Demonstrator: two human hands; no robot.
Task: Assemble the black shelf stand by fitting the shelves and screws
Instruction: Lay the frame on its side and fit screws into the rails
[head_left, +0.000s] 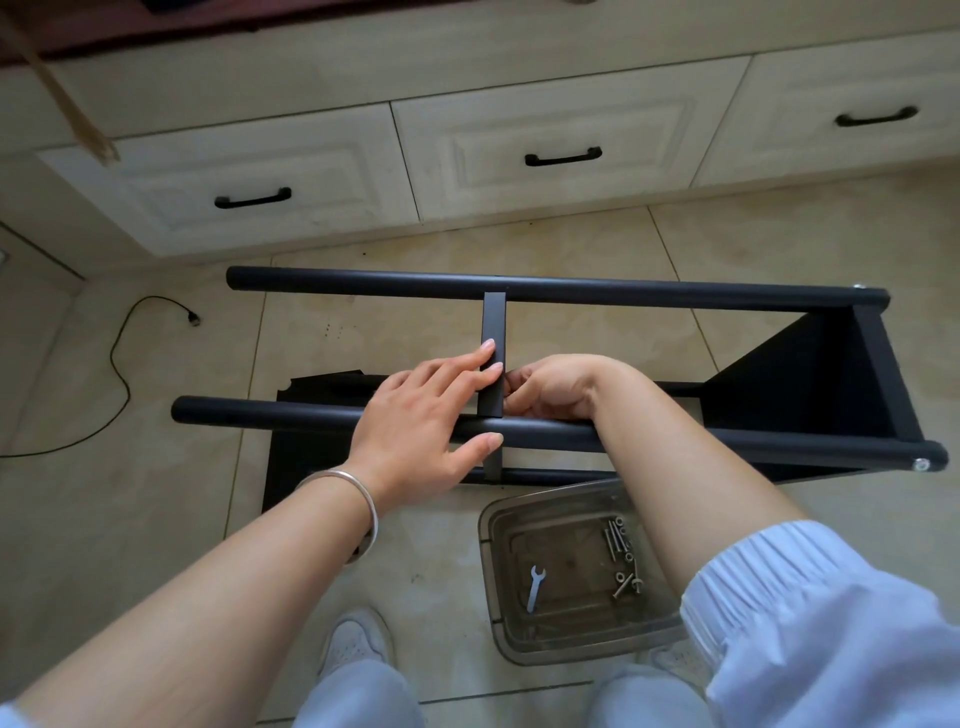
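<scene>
On the tiled floor, the stiff shelf stand is lying sideways. My left hand is pressing flat on the middle shelf. My right hand is curling beside it, contents hidden.

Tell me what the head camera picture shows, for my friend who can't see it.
A person's left hand rests flat on a black shelf stand lying on its side on a tiled floor, while the right hand curls in beside a thin black shelf edge between two tubes. Nearer the person, a clear plastic tub holds screws and a small wrench.
</scene>
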